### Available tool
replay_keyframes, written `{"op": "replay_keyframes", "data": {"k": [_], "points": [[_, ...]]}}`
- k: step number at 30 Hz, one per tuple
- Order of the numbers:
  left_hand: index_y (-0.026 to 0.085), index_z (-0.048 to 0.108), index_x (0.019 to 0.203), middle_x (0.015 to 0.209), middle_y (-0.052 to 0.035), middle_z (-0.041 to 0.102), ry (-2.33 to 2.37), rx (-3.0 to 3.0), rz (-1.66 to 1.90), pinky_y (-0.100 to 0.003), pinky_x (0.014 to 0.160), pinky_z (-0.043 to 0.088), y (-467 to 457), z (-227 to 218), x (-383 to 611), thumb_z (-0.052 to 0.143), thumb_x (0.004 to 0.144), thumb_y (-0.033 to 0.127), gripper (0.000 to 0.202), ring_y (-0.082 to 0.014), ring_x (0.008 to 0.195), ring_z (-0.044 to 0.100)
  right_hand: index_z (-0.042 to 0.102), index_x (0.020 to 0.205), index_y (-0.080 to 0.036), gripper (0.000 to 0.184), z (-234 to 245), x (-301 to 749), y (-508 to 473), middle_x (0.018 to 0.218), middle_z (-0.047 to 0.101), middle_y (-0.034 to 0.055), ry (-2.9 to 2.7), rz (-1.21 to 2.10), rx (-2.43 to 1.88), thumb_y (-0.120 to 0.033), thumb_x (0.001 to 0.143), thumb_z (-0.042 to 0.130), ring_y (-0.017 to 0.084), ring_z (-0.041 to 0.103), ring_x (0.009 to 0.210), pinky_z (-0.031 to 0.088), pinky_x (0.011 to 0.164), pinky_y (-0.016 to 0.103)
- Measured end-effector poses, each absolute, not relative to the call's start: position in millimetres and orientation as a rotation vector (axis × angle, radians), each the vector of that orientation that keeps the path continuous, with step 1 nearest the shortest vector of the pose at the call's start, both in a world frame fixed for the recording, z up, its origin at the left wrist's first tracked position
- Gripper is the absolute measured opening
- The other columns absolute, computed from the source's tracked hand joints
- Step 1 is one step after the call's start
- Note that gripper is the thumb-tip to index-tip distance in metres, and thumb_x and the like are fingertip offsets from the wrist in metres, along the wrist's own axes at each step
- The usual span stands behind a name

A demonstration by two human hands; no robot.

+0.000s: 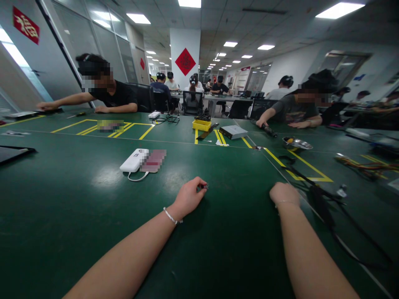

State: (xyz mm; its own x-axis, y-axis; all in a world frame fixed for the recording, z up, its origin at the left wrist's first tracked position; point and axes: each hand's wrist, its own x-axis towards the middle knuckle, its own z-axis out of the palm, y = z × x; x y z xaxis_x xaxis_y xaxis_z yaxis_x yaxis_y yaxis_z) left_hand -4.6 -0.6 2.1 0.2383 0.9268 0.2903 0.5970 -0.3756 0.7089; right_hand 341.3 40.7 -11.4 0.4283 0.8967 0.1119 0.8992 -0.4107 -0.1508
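My left hand [189, 195], with a bracelet at its wrist, is over the middle of the green table [199, 249]. Thumb and forefinger pinch a tiny shiny piece [206, 187], too small to name. To the right, my right hand [284, 194] looks curled into a fist, knuckles forward. Its fingers are tucked out of sight, so anything inside is hidden. A black strap or cable [322, 205] lies just right of it. Left of my left hand are a white power bank [134, 160] marked 15, its short white cable [139, 179], and a blurred pinkish flat item [154, 161].
Farther back stand a yellow bin [201, 125] and a grey box [233, 132]. A metal bowl [297, 143] and bundled wires [364, 165] lie to the right. A dark tablet-like panel [14, 153] is at left. Two people sit across the table, one holding a dark tool [268, 130].
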Motion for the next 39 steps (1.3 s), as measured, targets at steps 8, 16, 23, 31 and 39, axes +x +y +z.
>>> {"op": "replay_keyframes", "data": {"k": [8, 16, 23, 31, 39], "points": [[0.020, 0.053, 0.086, 0.084, 0.0001, 0.061, 1.360, 1.951, 0.994, -0.025, 0.068, 0.044, 3, -2, -4, 0.053, 0.073, 0.021, 0.012, -0.0128, 0.076, 0.056, 0.062, 0.078, -0.017, 0.017, 16, 258, 30, 0.075, 0.060, 0.0052, -1.731, 0.616, -1.989, -0.025, 0.070, 0.050, 0.017, 0.055, 0.067, 0.043, 0.062, 0.030], [0.018, 0.053, 0.082, 0.078, 0.0009, 0.059, 1.192, 1.852, 1.119, -0.024, 0.067, 0.043, 7, -8, -2, 0.054, 0.070, 0.013, 0.013, -0.0110, 0.073, 0.054, 0.061, 0.075, -0.013, 0.010, 16, 167, 2, 0.069, 0.059, 0.0006, -0.971, 1.912, -0.950, -0.018, 0.066, 0.062, 0.005, 0.053, 0.060, 0.044, 0.060, 0.017], [0.017, 0.052, 0.086, 0.075, 0.0012, 0.056, 1.150, 1.791, 1.153, -0.023, 0.066, 0.042, 7, -8, -2, 0.051, 0.074, 0.017, 0.012, -0.0103, 0.070, 0.052, 0.063, 0.081, -0.012, 0.022, 6, 164, 3, 0.079, 0.063, 0.0026, -0.879, 1.973, -0.857, -0.004, 0.060, 0.066, 0.005, 0.056, 0.065, 0.045, 0.065, 0.015], [0.018, 0.054, 0.090, 0.084, -0.0005, 0.058, 1.076, 1.854, 1.173, -0.024, 0.073, 0.041, 4, 0, -2, 0.043, 0.080, 0.018, 0.014, -0.0111, 0.078, 0.053, 0.061, 0.083, -0.014, 0.014, 7, 164, 2, 0.070, 0.058, 0.0003, -0.927, 2.037, -0.742, -0.024, 0.073, 0.059, 0.006, 0.053, 0.060, 0.044, 0.059, 0.020], [0.019, 0.055, 0.089, 0.082, 0.0002, 0.058, 1.149, 1.931, 1.180, -0.025, 0.070, 0.042, 1, 2, -2, 0.052, 0.074, 0.016, 0.016, -0.0114, 0.074, 0.052, 0.059, 0.074, -0.017, 0.016, 3, 163, 3, 0.068, 0.057, -0.0029, -0.979, 1.842, -0.738, -0.012, 0.062, 0.067, 0.006, 0.052, 0.060, 0.042, 0.061, 0.020]]}}
